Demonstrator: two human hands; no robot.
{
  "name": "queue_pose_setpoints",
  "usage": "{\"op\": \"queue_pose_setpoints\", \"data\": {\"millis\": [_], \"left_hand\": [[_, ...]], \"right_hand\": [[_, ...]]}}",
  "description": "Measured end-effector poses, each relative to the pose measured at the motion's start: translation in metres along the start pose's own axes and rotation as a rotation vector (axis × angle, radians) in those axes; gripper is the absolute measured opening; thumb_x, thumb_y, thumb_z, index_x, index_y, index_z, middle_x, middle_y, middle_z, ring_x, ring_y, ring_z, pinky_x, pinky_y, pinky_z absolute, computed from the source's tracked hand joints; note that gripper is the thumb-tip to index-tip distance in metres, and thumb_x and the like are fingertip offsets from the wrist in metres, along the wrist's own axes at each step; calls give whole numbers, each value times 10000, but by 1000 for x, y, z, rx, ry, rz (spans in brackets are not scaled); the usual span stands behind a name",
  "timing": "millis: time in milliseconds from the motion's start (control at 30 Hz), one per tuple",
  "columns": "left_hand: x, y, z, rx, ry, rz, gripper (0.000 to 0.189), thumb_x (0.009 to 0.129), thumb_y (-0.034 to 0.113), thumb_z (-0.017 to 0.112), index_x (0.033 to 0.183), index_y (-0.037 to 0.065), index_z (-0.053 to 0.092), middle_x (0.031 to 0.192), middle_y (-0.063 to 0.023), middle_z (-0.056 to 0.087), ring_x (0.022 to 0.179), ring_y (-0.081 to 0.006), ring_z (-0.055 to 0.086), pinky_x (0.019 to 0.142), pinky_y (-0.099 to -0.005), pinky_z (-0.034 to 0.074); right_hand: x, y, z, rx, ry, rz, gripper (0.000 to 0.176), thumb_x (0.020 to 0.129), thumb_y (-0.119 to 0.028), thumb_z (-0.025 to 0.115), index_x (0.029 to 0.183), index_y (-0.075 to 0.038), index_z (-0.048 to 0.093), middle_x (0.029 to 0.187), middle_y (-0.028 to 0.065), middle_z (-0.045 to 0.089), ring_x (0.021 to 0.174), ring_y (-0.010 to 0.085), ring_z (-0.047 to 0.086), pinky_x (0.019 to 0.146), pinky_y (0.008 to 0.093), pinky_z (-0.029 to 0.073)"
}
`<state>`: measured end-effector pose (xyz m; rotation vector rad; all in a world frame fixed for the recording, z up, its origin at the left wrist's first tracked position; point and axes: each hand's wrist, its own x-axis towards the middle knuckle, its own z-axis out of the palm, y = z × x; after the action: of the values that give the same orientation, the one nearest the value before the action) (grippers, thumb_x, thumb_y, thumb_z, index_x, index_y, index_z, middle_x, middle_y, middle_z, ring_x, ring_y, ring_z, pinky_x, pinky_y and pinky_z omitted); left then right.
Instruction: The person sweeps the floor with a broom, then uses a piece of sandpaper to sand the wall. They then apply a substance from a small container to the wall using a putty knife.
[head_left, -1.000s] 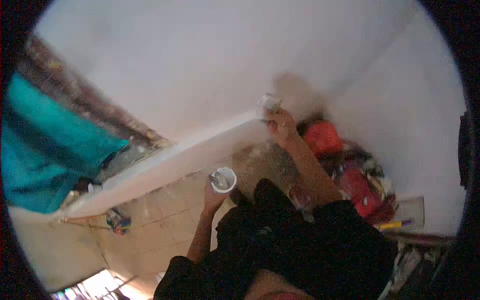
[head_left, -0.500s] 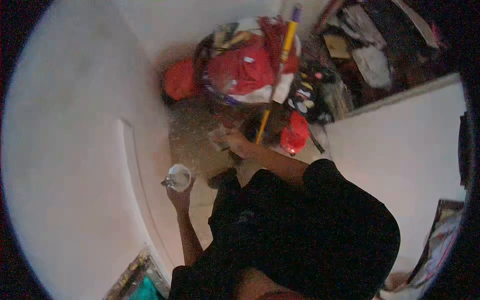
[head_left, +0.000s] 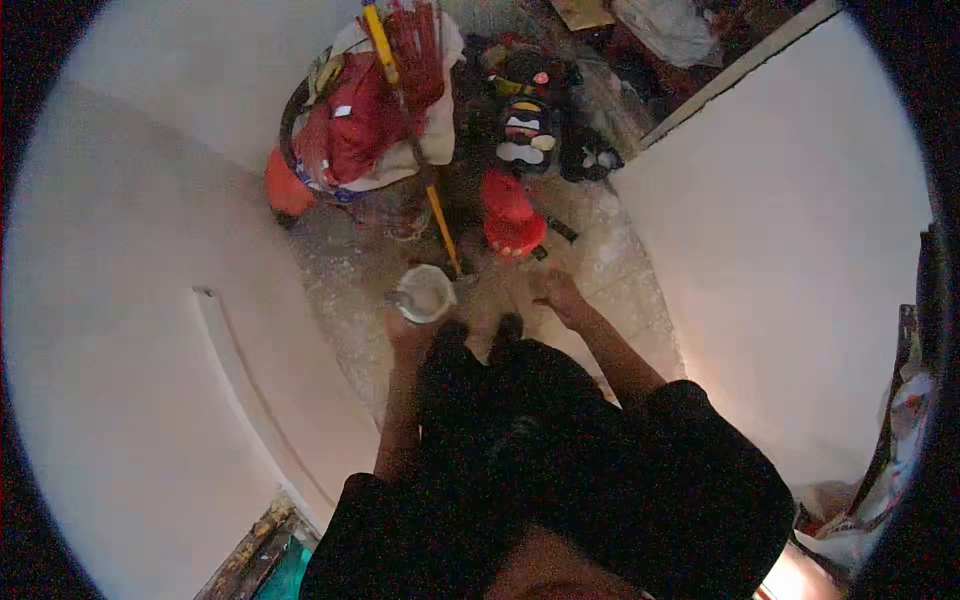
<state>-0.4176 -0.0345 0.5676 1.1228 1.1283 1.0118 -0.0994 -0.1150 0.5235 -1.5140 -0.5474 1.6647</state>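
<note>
My left hand (head_left: 406, 335) is closed around a round white tub (head_left: 427, 292), held out in front of my legs. I look down into its open top; a small greyish piece at its left rim is too blurred to name. My right hand (head_left: 562, 298) is raised over the floor at the right, apart from the tub. Its fingers look spread, and I see nothing in them, though the picture is grainy. Beyond it, a red cap-like item (head_left: 513, 220) lies on the floor.
A heap of red and white cloth (head_left: 370, 130) stands at the back left, with a yellow pole (head_left: 442, 225) leaning by it. Dark bags and footwear-like items (head_left: 525, 140) lie behind. Pale walls (head_left: 760, 260) rise on both sides of the floor (head_left: 625, 290).
The view has turned, so the heap and pole sit further left. My left hand with the tub is nearer my middle. My right hand has swung away to the right, off a pale blurred patch.
</note>
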Motion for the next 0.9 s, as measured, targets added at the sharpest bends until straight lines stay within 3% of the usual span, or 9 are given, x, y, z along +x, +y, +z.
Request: {"op": "queue_pose_setpoints", "data": {"millis": [100,200,267,400,500,567,633,767,900], "left_hand": [[-10,35,44,560,-134,359,680,767,217,908,1330,18,583,1241,-156,686,1116,-272,686,951,-401,559],[5,-8,64,597,-295,134,733,751,311,918,1336,42,567,1262,-170,671,1111,-328,683,925,-451,563],[24,7,76,527,-320,110,755,744,325,922,1342,45,558,1274,-174,664,1123,-337,677,938,-460,557],[71,-41,82,686,-313,4,848,705,379,942,1371,54,530,1306,-197,643,1186,-367,646,998,-480,528],[130,-58,95,494,-335,14,892,678,378,955,1386,56,519,1303,-203,642,1204,-378,636,1000,-491,526],[154,-73,100,413,-319,11,914,664,377,961,1394,58,514,1302,-206,642,1214,-384,631,1001,-496,525],[172,-95,106,565,-220,-41,708,742,299,900,1333,86,572,1247,-115,682,1148,-255,669,956,-394,567],[176,-77,141,541,-102,-205,903,642,261,971,1398,76,513,1308,-191,636,1223,-373,628,1013,-475,523],[179,-86,182,686,-4,-362,911,631,219,969,1394,72,495,1342,-170,614,1214,-342,629,1028,-446,519]], "right_hand": [[-20,-27,-24,135,223,28,326,987,-225,685,1272,-68,664,1180,85,681,1070,259,667,891,445,576],[6,-31,-81,-505,310,-325,302,1010,-255,653,1254,-77,669,1186,89,682,1065,251,672,898,435,577],[40,-39,-111,96,413,-146,307,1025,-278,612,1281,-112,642,1229,73,671,1103,266,660,933,479,568],[124,-25,-190,-517,480,-38,321,1025,-297,588,1295,-127,630,1249,51,662,1152,269,637,974,508,537],[196,-10,-231,89,374,-51,322,997,-294,616,1268,-125,647,1244,44,665,1181,266,620,999,513,514],[284,11,-264,-336,226,-79,348,995,-327,621,1276,-122,642,1247,55,663,1190,259,615,1007,517,501],[358,24,-276,-555,185,-64,357,995,-336,624,1279,-119,641,1246,58,663,1189,254,615,1006,512,499],[475,12,-257,-708,223,-35,359,997,-329,629,1282,-112,640,1240,58,667,1171,242,622,988,489,507],[580,26,-264,-766,294,-70,360,998,-322,633,1285,-105,639,1234,57,671,1154,231,630,970,465,516]]}}
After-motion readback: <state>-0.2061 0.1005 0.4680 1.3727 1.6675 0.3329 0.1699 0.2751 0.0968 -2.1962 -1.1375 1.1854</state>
